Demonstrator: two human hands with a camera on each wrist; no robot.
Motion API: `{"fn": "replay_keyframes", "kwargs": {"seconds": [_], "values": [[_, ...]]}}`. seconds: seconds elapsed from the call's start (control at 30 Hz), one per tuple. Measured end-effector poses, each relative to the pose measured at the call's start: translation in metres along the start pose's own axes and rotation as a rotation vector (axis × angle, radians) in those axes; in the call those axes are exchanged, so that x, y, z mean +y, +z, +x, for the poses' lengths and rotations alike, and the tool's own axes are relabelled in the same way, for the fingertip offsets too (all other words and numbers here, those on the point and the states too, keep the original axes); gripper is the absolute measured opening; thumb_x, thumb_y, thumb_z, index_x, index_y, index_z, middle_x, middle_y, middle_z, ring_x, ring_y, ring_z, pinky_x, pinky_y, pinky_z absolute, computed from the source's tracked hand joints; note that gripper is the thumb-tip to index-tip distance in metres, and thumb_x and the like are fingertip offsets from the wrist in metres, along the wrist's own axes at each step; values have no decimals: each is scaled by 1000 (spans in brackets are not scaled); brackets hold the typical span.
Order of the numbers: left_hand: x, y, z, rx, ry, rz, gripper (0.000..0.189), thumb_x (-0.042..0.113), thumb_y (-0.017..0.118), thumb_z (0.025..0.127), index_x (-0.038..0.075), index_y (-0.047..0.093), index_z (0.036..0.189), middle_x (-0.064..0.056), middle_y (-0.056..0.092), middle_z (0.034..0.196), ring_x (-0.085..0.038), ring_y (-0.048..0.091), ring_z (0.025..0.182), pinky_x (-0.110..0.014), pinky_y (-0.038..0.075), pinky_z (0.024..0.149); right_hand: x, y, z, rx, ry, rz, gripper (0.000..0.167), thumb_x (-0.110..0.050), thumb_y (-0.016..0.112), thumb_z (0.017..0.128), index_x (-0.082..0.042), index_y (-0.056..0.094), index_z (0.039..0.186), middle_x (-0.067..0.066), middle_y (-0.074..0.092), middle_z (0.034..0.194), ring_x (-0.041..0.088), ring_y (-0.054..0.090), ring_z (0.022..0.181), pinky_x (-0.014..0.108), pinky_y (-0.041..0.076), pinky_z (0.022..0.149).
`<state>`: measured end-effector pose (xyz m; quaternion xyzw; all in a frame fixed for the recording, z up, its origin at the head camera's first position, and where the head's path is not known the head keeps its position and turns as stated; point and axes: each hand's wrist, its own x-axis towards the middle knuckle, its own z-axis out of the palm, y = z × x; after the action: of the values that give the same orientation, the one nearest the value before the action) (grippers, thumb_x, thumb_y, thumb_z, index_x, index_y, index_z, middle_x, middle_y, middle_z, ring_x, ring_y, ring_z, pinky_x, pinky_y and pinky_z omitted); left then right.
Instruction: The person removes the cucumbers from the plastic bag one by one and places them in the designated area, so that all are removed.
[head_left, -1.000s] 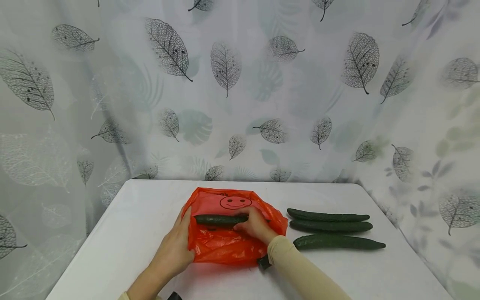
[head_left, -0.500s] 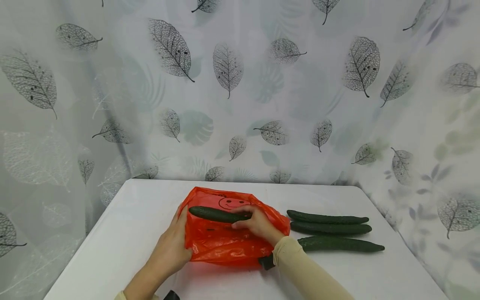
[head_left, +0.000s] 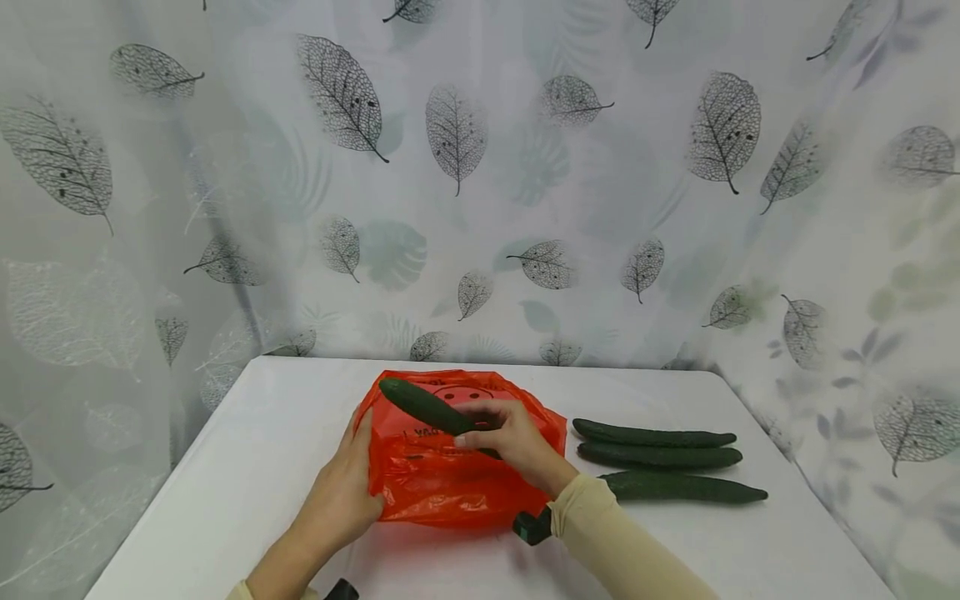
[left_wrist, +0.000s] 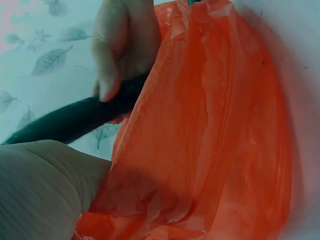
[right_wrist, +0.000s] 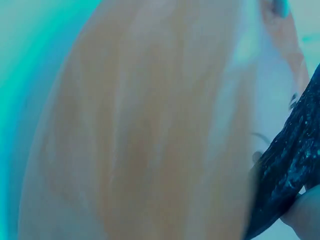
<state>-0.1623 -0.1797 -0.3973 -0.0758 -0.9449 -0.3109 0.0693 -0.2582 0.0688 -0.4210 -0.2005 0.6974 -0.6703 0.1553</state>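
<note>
A dark green cucumber [head_left: 423,405] is pinched between thumb and fingers of my right hand [head_left: 504,433], over the mouth of a red plastic bag [head_left: 457,496]. It slants, its left end raised and its right end lower, partly covered by the hand. My left hand [head_left: 341,487] grips the bag's left side, with the thumb near the front and the fingertips hidden by the bag. In the left wrist view the cucumber [left_wrist: 70,120] sticks out past the bag's edge. A smiling face is printed on the bag's inner side. The right wrist view shows cucumber skin [right_wrist: 295,160] close up.
Three more cucumbers lie side by side on the white table [head_left: 187,500] right of the bag; the nearest cucumber [head_left: 686,487] is partly behind my right sleeve [head_left: 622,533]. A leaf-patterned curtain [head_left: 480,183] hangs behind the table. Dark wrist devices [head_left: 532,527] show below the hands.
My right hand has lifted the cucumber up from inside the bag's mouth, and its left end has tilted upward. My left hand stays at the bag's left side.
</note>
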Motion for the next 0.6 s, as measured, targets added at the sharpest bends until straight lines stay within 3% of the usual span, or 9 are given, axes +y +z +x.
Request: {"fn": "replay_keyframes", "kwargs": {"seconds": [0.33, 0.6], "values": [[1, -1, 0, 6, -5, 4, 105, -9, 77, 67, -9, 20, 156, -29, 23, 160, -40, 62, 104, -56, 54, 88, -34, 5, -11, -10, -23, 299, 41, -4, 73, 91, -13, 70, 130, 11, 64, 129, 29, 57, 119, 46, 49, 98], [-1, -3, -1, 20, 26, 20, 103, -11, 72, 66, -10, 20, 155, -31, 23, 159, -39, 61, 105, -53, 54, 88, -64, -3, -24, -35, -96, 433, 34, -2, 68, 94, -23, 74, 120, 2, 67, 114, 22, 58, 107, 40, 48, 93]]}}
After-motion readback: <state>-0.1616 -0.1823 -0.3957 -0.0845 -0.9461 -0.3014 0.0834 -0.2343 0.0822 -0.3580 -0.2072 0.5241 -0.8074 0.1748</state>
